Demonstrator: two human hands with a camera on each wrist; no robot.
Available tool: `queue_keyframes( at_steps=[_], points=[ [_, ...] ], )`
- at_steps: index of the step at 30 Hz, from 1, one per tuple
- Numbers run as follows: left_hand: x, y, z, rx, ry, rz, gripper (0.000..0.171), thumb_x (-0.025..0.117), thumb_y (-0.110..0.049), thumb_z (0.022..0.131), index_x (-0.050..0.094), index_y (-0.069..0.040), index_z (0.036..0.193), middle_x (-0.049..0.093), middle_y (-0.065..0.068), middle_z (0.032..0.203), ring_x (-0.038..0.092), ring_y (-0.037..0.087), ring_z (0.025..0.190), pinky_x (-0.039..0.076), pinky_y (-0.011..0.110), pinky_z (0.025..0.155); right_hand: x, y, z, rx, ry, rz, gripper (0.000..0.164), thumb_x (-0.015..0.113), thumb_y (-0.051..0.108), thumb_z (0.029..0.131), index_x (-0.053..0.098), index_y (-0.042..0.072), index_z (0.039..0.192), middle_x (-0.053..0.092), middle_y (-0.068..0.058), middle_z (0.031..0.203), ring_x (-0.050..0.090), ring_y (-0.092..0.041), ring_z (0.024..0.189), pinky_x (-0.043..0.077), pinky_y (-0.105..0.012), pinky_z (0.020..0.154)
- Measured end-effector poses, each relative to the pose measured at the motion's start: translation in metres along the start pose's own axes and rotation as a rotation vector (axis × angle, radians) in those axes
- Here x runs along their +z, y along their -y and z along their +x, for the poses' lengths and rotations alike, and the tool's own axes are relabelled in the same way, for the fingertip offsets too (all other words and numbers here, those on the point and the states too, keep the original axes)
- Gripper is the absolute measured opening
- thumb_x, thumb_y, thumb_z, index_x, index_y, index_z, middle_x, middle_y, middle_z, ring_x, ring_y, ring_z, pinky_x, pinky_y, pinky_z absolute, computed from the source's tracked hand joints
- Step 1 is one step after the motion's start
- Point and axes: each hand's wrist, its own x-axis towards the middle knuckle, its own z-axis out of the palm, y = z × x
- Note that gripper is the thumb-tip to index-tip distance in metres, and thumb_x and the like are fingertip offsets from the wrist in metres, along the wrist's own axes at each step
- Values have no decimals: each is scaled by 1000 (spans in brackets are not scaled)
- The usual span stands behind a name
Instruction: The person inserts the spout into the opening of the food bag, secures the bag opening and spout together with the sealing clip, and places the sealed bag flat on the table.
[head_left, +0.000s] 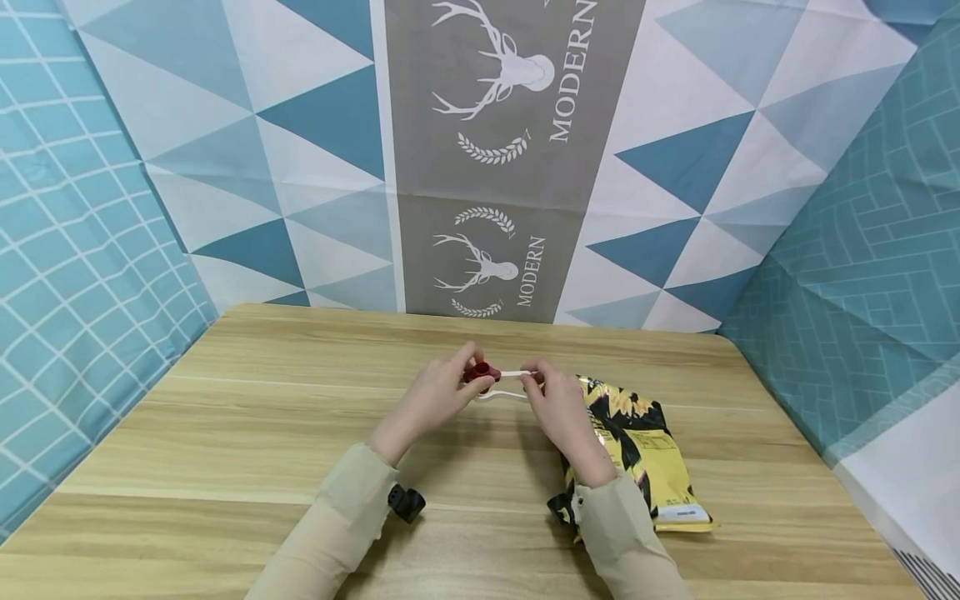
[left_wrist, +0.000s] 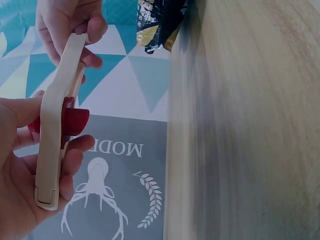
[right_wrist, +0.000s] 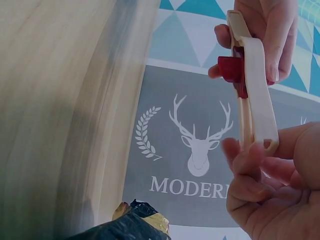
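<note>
Both hands hold a white bag-sealing clip (head_left: 514,374) with a red pour spout (head_left: 482,369) above the table. My left hand (head_left: 438,390) grips it around the spout, thumb on one side and fingers on the other, as the left wrist view shows. At the opposite end, my right hand (head_left: 557,408) pinches the white bars (right_wrist: 257,87) between thumb and fingers. The two bars look parted in the head view. A yellow and black printed bag (head_left: 660,467) lies to the right, partly hidden beneath my right hand and forearm.
The wooden table (head_left: 225,433) reaches back to a patterned cloth backdrop (head_left: 517,192). Blue cloth hangs at the left and right. A small black device (head_left: 407,503) is at my left cuff. A white surface (head_left: 907,483) stands beyond the table's right edge.
</note>
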Motion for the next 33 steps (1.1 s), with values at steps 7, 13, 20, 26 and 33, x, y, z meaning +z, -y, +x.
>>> queue_keyframes(
  at_steps=[7,13,20,26,33],
  points=[
    [1,2,0,10,9,-12,18,58,-32,88,49,-19,96,66,-5,85,56,6,69,45,25,60,0,1,-1,3,-21,-16,19,55,17,91,64,4,101,52,0,57,40,-10,43,34,-24,41],
    [2,2,-1,12,-7,-33,18,59,-32,88,50,-19,97,66,-6,86,57,5,70,45,24,61,3,0,-1,-12,-51,-35,18,56,17,91,65,5,100,49,1,54,38,-10,42,32,-24,41],
    [1,2,-2,18,-18,-24,19,60,-32,87,50,-19,97,66,-5,87,58,7,73,46,26,62,4,0,-2,-21,-63,-25,18,55,18,91,64,5,99,49,1,53,37,-9,40,31,-23,39],
    [0,2,-2,28,-7,-29,18,60,-31,87,51,-19,97,65,-4,85,56,8,70,45,27,62,3,0,-2,-22,-66,-31,19,55,18,91,64,4,100,48,1,52,36,-10,39,30,-23,38],
    [-3,3,-3,18,26,-51,18,62,-30,86,51,-17,94,64,-1,89,60,12,81,48,31,70,4,0,-2,-5,-57,-26,17,55,19,91,63,5,98,50,1,54,37,-9,40,30,-23,38]
  ],
)
